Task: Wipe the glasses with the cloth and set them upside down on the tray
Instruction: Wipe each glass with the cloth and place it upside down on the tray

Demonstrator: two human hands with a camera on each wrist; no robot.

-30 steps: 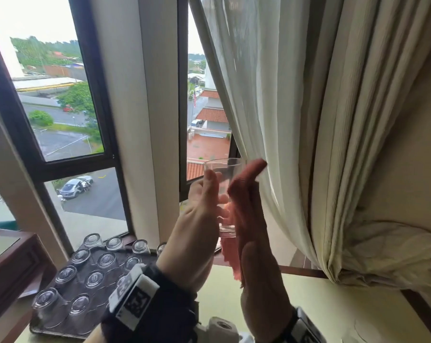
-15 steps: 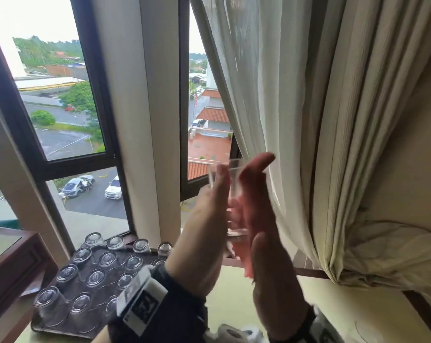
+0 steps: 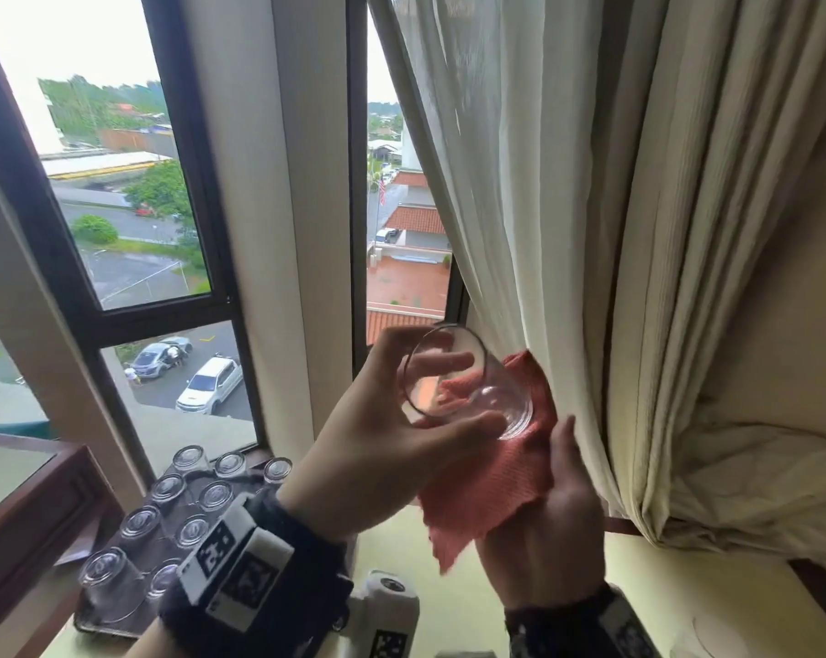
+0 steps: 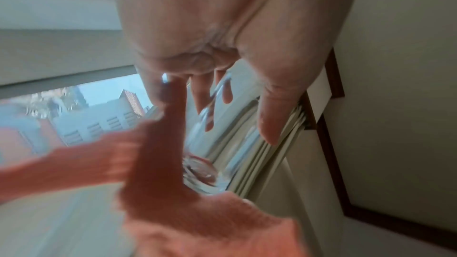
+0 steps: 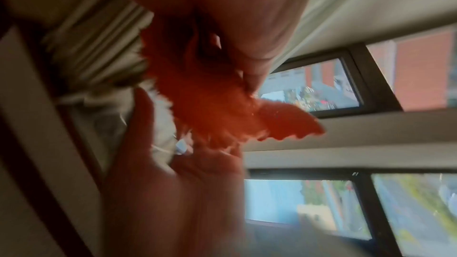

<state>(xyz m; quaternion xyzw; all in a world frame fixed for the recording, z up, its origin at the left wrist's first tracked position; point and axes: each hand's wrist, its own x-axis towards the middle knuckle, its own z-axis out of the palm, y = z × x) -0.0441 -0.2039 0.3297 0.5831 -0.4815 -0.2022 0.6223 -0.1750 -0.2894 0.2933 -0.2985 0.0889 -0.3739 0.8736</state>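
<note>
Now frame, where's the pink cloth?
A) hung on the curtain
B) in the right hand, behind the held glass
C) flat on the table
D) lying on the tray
B: the cloth sits in the right hand, just behind the glass that the left hand grips; none lies on the tray.

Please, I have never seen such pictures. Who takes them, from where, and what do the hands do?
No machine here: a person wears three cameras. The sharp picture comes from the head; the two blurred ones come from the wrists, looking along the fingers. The left hand grips a clear glass, tilted, mouth toward the head camera. The right hand holds a pink cloth against it. At lower left a dark tray carries glasses standing upside down. Behind are a cream curtain and a window.
</note>
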